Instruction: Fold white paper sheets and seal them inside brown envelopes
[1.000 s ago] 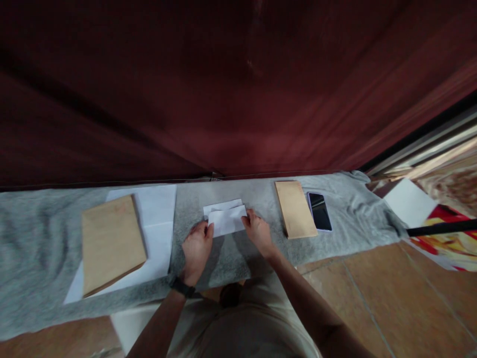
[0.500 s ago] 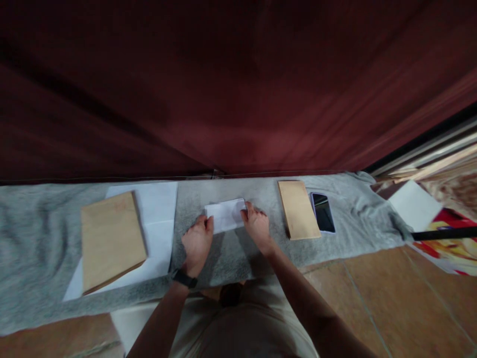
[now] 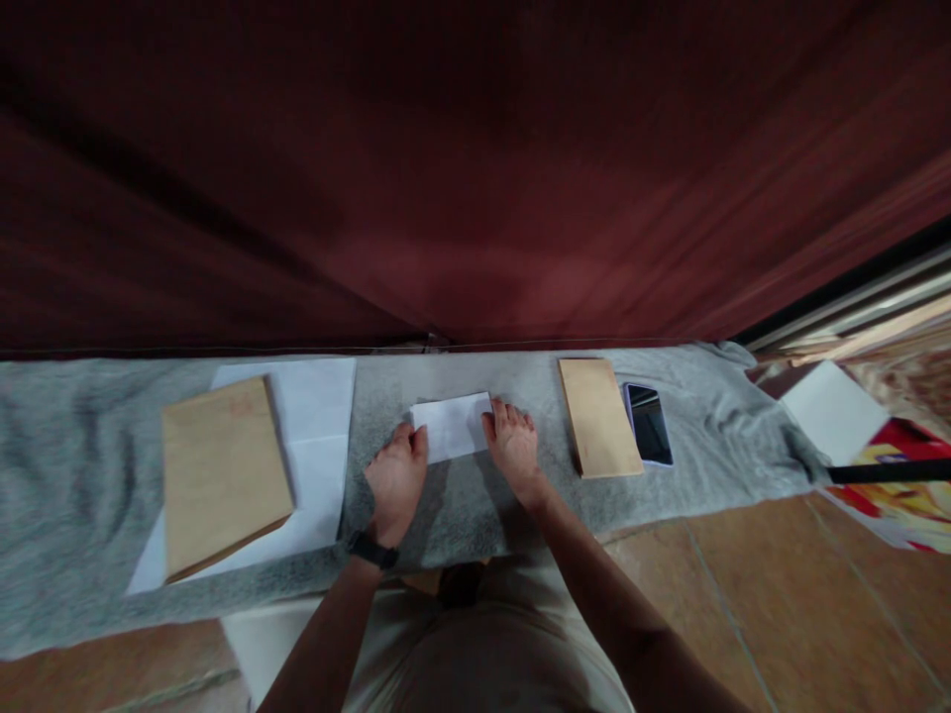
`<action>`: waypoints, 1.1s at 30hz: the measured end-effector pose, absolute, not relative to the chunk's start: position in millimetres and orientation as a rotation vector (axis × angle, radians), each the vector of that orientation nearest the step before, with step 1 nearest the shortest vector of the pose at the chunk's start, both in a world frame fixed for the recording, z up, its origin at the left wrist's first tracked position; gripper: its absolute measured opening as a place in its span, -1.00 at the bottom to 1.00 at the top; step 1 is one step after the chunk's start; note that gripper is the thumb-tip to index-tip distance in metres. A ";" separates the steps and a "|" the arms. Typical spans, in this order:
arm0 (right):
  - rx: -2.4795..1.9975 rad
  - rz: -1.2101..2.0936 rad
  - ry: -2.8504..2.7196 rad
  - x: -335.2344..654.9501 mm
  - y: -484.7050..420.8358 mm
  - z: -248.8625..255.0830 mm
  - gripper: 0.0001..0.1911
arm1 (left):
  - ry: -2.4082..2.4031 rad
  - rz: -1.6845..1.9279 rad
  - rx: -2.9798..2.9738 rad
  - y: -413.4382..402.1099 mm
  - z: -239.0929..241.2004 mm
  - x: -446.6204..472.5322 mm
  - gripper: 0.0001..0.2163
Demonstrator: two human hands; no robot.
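A small folded white paper (image 3: 452,426) lies flat on a grey cloth (image 3: 461,505) in front of me. My left hand (image 3: 395,478), a black watch on its wrist, rests at the paper's left edge with the thumb touching it and the fingers curled. My right hand (image 3: 512,444) presses flat on the paper's right edge, fingers stretched out and together. Neither hand lifts the paper.
A brown envelope (image 3: 223,475) lies on white sheets (image 3: 316,436) at the left. A second brown envelope (image 3: 598,416) and a phone (image 3: 649,424) lie at the right. A dark red curtain (image 3: 475,168) hangs behind. Tiled floor (image 3: 773,594) and a white sheet (image 3: 830,408) are at right.
The paper's raised upper flap has been folded down flat onto itself. Both hands moved slightly forward and now press on its edges.
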State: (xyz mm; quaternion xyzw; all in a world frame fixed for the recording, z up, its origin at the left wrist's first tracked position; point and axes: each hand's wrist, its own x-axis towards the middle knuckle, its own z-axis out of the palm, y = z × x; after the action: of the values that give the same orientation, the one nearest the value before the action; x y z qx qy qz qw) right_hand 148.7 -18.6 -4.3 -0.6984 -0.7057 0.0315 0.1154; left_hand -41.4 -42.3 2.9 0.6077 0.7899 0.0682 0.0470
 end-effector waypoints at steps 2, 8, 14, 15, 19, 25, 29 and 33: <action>-2.017 0.063 -2.048 148.8 -19.9 -3.9 -0.65 | 2.400 0.203 1.835 -41.1 4.2 -41.7 -0.56; -1.807 0.112 -2.079 136.7 -29.4 -0.1 -0.57 | 2.381 0.173 1.798 -39.9 11.1 -39.8 -0.57; -1.624 0.231 -2.211 121.8 -40.8 -15.0 -0.44 | 2.366 0.124 1.801 -40.4 17.2 -37.0 -0.58; -1.631 0.230 -2.215 121.1 -41.8 -17.7 -0.43 | 2.368 0.116 1.801 -40.6 17.4 -36.8 -0.58; -1.653 0.199 -2.232 120.1 -43.7 -23.0 -0.40 | 2.376 0.114 1.801 -41.2 17.9 -36.0 -0.56; -1.673 0.136 -2.248 118.0 -45.0 -23.4 -0.37 | 2.385 0.119 1.790 -41.3 20.1 -34.1 -0.54; -1.682 0.116 -2.262 117.6 -45.2 -24.1 -0.35 | 2.402 0.132 1.758 -42.9 19.8 -35.4 -0.53; -1.697 0.124 -2.277 117.6 -44.9 -23.5 -0.35 | 2.386 0.295 1.814 -46.7 17.7 -32.9 -0.58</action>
State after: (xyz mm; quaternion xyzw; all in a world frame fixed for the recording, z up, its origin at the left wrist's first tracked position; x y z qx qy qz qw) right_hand 117.6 -44.9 -23.5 -0.5904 -0.7921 0.0430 0.1488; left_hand -32.9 -46.7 17.7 0.6011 0.7906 0.0976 0.0649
